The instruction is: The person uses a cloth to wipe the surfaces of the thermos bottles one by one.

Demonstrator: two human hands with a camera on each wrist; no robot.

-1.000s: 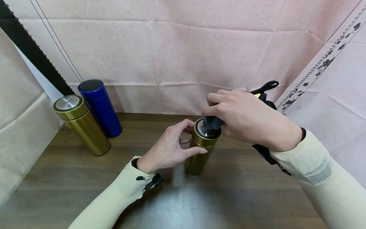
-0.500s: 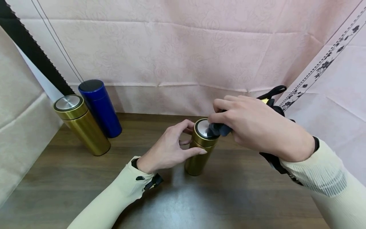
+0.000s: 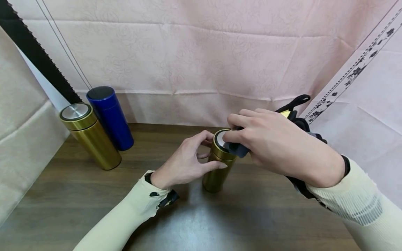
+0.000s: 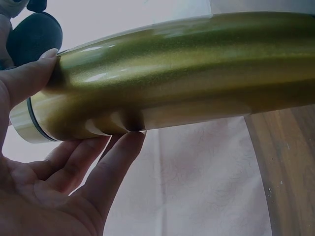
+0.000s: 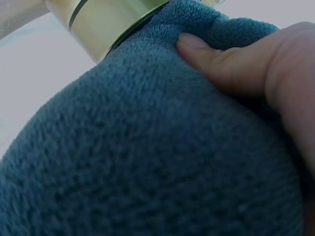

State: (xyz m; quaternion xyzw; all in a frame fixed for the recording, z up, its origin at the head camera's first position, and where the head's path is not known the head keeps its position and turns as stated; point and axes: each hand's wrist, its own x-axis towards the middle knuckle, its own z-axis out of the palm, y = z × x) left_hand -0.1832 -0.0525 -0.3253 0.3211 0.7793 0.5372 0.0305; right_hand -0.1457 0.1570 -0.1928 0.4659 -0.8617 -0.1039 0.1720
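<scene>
A gold thermos flask (image 3: 216, 174) with a silver-topped lid stands on the wooden table in the head view. My left hand (image 3: 188, 160) grips it near the top, thumb on the near side and fingers behind, as the left wrist view also shows. Over the lid, my right hand (image 3: 270, 143) holds a bunched dark blue-grey cloth (image 3: 237, 149) against the lid's right edge. Close up in the right wrist view, the fuzzy cloth (image 5: 133, 132) fills most of the picture, with the thumb (image 5: 226, 69) pressing on it and the flask's gold lid (image 5: 113, 24) behind.
A second gold flask (image 3: 94, 143) and a blue flask (image 3: 111, 118) stand side by side at the table's back left. A pale pink patterned cloth (image 3: 188, 62) hangs behind the wooden table (image 3: 150, 205), with more pale cloth on both sides.
My right hand has shifted right with the cloth, then back left and slightly down on the lid. The left hand keeps its grip on the flask, which has hardly moved.
</scene>
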